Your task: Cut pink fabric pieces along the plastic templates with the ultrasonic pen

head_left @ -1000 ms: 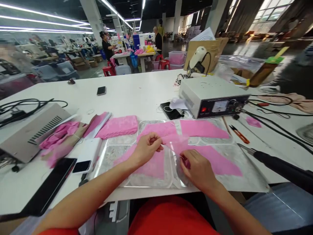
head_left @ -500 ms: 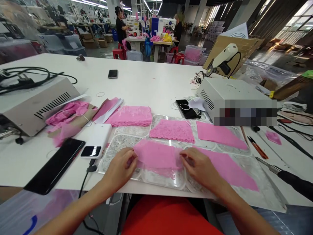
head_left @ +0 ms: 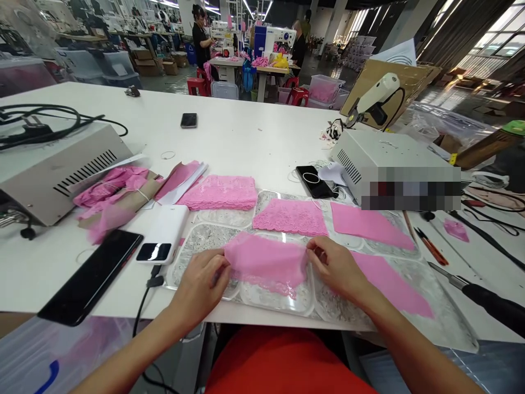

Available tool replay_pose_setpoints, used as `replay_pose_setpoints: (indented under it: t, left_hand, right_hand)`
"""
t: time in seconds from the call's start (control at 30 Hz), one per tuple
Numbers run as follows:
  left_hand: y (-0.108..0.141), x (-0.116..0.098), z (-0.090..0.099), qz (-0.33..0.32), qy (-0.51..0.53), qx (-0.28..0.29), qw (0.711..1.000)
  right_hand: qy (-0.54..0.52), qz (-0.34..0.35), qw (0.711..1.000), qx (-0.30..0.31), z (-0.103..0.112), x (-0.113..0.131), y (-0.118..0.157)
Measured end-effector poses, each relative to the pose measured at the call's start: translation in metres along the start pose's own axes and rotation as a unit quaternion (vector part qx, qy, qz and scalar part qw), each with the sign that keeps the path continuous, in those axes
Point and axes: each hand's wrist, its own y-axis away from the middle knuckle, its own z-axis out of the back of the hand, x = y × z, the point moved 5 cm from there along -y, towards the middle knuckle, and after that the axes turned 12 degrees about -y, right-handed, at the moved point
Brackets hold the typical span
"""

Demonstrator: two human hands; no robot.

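A thin pink fabric piece [head_left: 266, 260] with a lacy lower edge is spread over the front of a clear-covered, patterned mat [head_left: 205, 235]. My left hand [head_left: 207, 276] pinches its left corner, and my right hand [head_left: 334, 265] pinches its upper right corner. Behind it on the mat lies a lace-edged pink piece [head_left: 291, 216]. Plain pink pieces lie at the back right [head_left: 369, 225] and, partly behind my right hand and forearm, at the front right [head_left: 394, 284]. A stack of pink lace [head_left: 221, 191] rests at the mat's back left.
Left are a white power bank [head_left: 164, 235] with a cable, a large black phone [head_left: 92, 276], bundled pink fabric [head_left: 118, 191] and a grey box [head_left: 65, 169]. Right are another grey box [head_left: 397, 158], a black-handled tool [head_left: 492, 301] and an orange cutter [head_left: 431, 246]. People stand far off.
The fabric between my hands lies flatter, its lacy lower edge more spread out. My right hand has shifted slightly right and up with its corner. The view has tilted slightly.
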Motion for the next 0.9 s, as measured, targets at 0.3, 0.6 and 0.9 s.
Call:
replay_pose_setpoints:
  t: [0.3, 0.6, 0.9]
  left_hand:
    - [0.008, 0.004, 0.007, -0.034, -0.045, -0.033, 0.998]
    - [0.005, 0.004, 0.004, -0.045, -0.065, -0.030, 0.996]
    - [0.006, 0.009, 0.009, -0.045, -0.104, -0.044, 0.993]
  right_hand:
    - [-0.105, -0.070, 0.991, 0.045, -0.012, 0.002, -0.007]
    - [-0.052, 0.089, 0.991, 0.091, -0.014, 0.024, 0.037]
    - [-0.048, 0.152, 0.985, 0.065, -0.016, 0.032, 0.038]
